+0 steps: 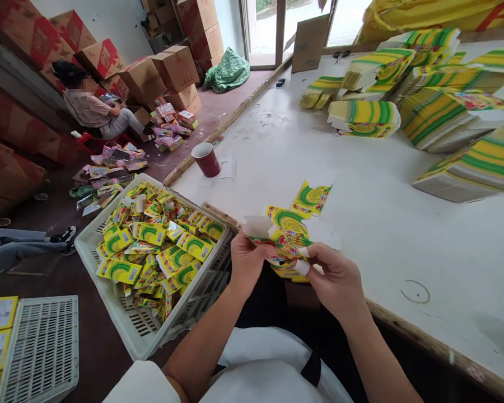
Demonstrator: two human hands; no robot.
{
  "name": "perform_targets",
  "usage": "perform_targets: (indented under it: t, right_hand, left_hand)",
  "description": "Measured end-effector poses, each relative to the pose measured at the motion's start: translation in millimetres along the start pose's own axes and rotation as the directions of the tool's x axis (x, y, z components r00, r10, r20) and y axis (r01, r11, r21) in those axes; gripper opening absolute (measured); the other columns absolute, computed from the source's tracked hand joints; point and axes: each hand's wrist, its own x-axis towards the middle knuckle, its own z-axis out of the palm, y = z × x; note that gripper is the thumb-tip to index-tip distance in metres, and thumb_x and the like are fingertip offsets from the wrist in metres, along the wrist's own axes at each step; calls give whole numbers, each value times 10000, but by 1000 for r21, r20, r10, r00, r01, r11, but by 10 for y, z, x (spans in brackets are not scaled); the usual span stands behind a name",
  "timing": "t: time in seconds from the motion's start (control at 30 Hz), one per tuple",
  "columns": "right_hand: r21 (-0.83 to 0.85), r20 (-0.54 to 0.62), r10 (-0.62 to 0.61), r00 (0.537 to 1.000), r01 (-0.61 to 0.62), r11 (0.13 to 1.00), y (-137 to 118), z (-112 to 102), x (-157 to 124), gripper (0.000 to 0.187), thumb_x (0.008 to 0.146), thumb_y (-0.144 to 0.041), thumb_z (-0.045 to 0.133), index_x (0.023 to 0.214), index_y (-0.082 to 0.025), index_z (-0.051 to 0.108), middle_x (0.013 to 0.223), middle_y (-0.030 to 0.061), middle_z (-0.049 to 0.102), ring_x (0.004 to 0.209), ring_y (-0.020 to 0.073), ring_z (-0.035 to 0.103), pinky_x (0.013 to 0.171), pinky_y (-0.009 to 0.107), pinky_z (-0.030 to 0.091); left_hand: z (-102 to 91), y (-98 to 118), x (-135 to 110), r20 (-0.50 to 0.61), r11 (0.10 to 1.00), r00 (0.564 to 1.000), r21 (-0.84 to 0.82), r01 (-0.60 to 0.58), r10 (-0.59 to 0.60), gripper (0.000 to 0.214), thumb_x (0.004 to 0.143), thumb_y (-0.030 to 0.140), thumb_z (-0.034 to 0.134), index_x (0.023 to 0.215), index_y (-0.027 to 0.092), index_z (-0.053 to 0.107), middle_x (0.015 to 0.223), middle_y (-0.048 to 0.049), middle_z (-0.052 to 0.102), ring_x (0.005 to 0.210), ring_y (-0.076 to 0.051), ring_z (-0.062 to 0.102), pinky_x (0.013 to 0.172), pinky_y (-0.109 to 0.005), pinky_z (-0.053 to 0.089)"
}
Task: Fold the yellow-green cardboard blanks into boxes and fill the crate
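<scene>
Both hands hold a small yellow-and-green printed carton (pixel 286 244) over the near edge of the white table. My left hand (pixel 251 262) is closed on its left side, where a pale open flap shows. My right hand (pixel 336 278) pinches the right end between thumb and fingers, with white wraps on some fingertips. Just beyond the carton, more flat printed cartons (pixel 286 217) lie on the table (pixel 382 240), with another little group of flat cartons (pixel 312 198) behind. To the left, a white plastic crate (pixel 139 348) is heaped with folded yellow cartons (pixel 155 232).
A dark red mug (pixel 207 162) stands at the table's left edge. Large stacks of flat cartons (pixel 457 120) fill the far right, with scissors (pixel 341 55) behind. On the floor at left, a person (pixel 88 106) sits among packages; another person's legs (pixel 21 246) show below.
</scene>
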Motion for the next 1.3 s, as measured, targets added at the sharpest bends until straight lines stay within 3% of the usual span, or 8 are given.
perform_targets:
  t: [0.23,0.4,0.53,0.63,0.77,0.97,1.13,1.3]
  right_hand:
    - [-55,46,-58,997,61,997,-14,-104,53,126,837,-244,612,713,-228,616,633,-17,570,566,149,527,515,274,429]
    - [-472,-72,-378,923,303,828,-60,-190,39,211,875,-133,555,794,-290,670,773,11,675,789,212,615,731,364,502]
    - [-485,64,-499,864,464,741,-116,-191,6,319,879,-64,533,849,-346,677,801,-11,677,964,224,635,1065,500,386]
    - [-455,-40,-429,902,366,811,-85,-150,-47,218,877,-159,607,979,-342,668,1066,32,670,1184,286,560,1141,590,288]
    - [7,-277,-44,960,48,999,-14,-59,-120,606,869,-407,665,1413,-311,417,1472,124,448,1358,331,443,1083,574,418]
    - [479,304,290,907,-409,776,-130,17,-36,534,914,-570,515,1321,-229,575,1199,123,693,1178,306,626,954,470,561]
    - [447,373,303,877,-456,769,-86,5,15,535,867,-551,597,1322,-271,595,1157,72,719,1182,291,627,980,465,557]
    - [367,269,179,947,-272,890,80,23,-84,616,919,-635,481,1419,-275,508,1301,95,656,1242,295,596,975,453,562]
  left_hand:
    - [-123,41,72,-7,993,1000,114,-21,21,534,634,627,800,911,180,706,878,-64,749,827,-220,691,765,-330,545]
    - [-185,481,90,236,792,940,511,-335,246,944,596,707,773,1346,212,481,1425,-163,519,1351,-309,467,1123,-437,368]
    - [-71,644,47,502,461,843,804,-374,-192,886,527,499,902,1274,202,532,1304,-151,604,1270,-367,528,1088,-500,400]
    - [0,480,-4,412,407,819,880,-245,-398,683,644,430,837,1209,198,530,1148,-121,673,1078,-341,646,923,-464,515]
    - [30,182,-122,340,471,909,860,-197,-241,737,650,428,811,1229,190,423,1126,-128,660,1032,-328,655,869,-454,534]
    - [-13,47,-181,503,494,862,767,-409,-67,693,763,393,727,1311,234,333,1212,-122,607,1086,-305,642,888,-443,534]
    - [-22,51,-157,646,488,753,702,-519,-129,657,731,269,730,1283,253,374,1262,-109,548,1191,-302,585,918,-417,531]
    - [-26,3,-124,562,484,800,770,-414,-209,545,687,231,694,1145,238,397,1142,-82,605,1006,-287,661,814,-406,550]
